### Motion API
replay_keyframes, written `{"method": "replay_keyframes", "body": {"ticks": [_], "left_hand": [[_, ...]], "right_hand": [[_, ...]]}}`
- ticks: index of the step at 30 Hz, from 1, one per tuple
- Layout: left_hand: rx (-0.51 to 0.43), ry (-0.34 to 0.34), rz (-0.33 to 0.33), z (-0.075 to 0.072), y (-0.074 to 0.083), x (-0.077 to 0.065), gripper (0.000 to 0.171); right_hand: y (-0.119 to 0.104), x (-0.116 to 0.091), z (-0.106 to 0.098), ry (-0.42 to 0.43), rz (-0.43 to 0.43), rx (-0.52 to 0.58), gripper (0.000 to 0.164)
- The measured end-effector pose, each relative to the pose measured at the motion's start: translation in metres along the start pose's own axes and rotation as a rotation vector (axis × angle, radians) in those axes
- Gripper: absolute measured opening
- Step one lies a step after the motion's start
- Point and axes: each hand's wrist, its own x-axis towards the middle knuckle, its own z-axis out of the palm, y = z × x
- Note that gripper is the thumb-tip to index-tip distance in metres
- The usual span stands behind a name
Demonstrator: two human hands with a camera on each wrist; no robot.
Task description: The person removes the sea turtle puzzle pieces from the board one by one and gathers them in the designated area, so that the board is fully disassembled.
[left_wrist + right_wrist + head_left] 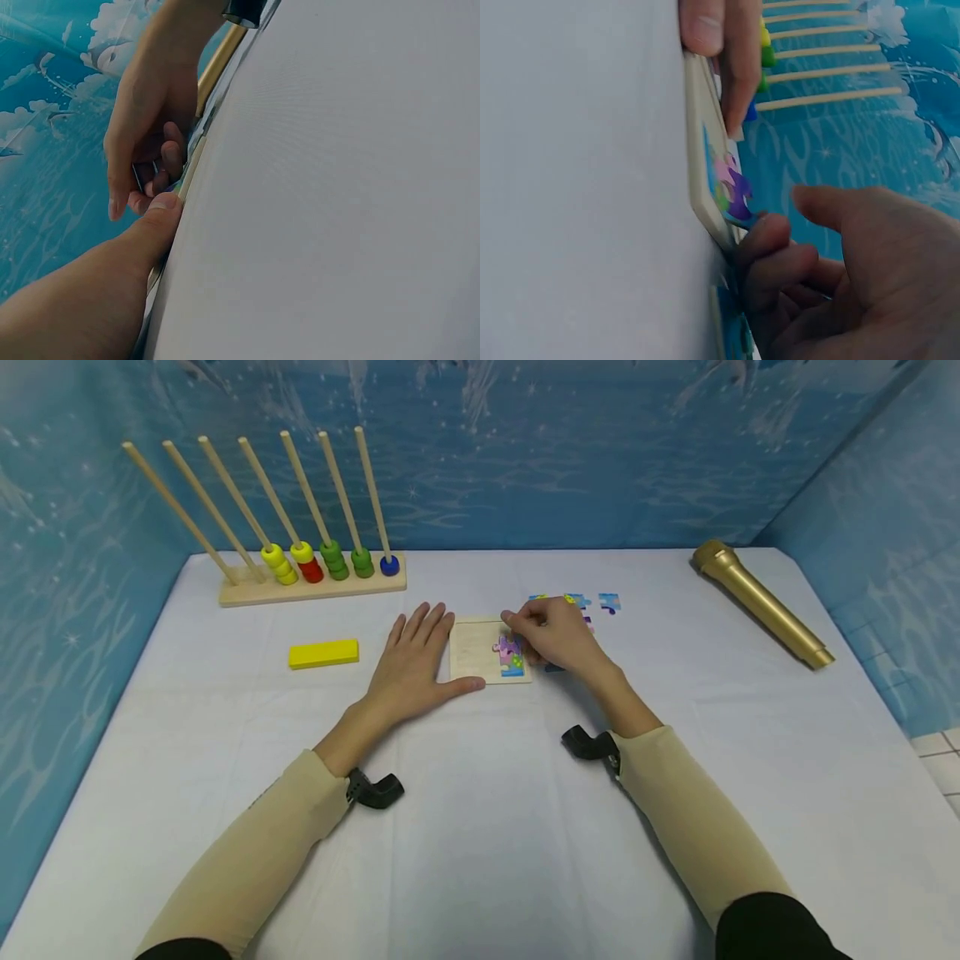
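Observation:
My left hand (412, 664) lies with its fingers stretched out beside a pale wooden puzzle board (468, 656). Its thumb presses along the board's near edge; the fingertips reach the left edge. Joined pink, purple, green and blue puzzle pieces (510, 652) cover part of the board's right side. Over the right edge bends my right hand (562, 635). In the right wrist view, its curled fingers (765, 236) are right at the edge of the colourful pieces (735, 187), with the thumb apart from them. I cannot tell whether those fingers hold a piece.
Loose puzzle pieces (609, 602) lie behind and under the right hand. A yellow block (324, 653) is left of the left hand. At the back left stands a peg abacus (311, 591) with coloured rings; at the back right lies a gold microphone (761, 602). Blue walls (480, 468) enclose the white table.

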Motion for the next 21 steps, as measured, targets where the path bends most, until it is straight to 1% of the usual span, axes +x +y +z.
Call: {"method": "replay_keyframes", "body": {"ticks": [2,5,9,13,17,21], "left_hand": [[0.001,0.001,0.0,0.0,0.0,0.0,0.112],[-0.001,0.002,-0.001,-0.001,0.0,0.001,0.112],[0.007,-0.002,-0.003,0.0,0.0,0.001,0.112],[0.016,-0.006,-0.007,0.0,-0.001,0.002,0.113],[0.015,-0.007,-0.011,0.0,0.0,0.003,0.113],[0.008,-0.011,-0.016,-0.001,0.0,0.002,0.113]], "right_hand": [[0.0,0.001,-0.005,-0.04,0.005,-0.02,0.036],[0.001,0.001,-0.011,-0.091,0.028,-0.004,0.03],[0.003,0.001,-0.019,-0.137,0.05,0.039,0.024],[0.005,0.002,-0.024,-0.199,0.027,0.066,0.014],[0.004,0.004,-0.026,-0.248,-0.009,0.07,0.018],[0.003,0.005,-0.026,-0.249,-0.033,0.053,0.017]]}}
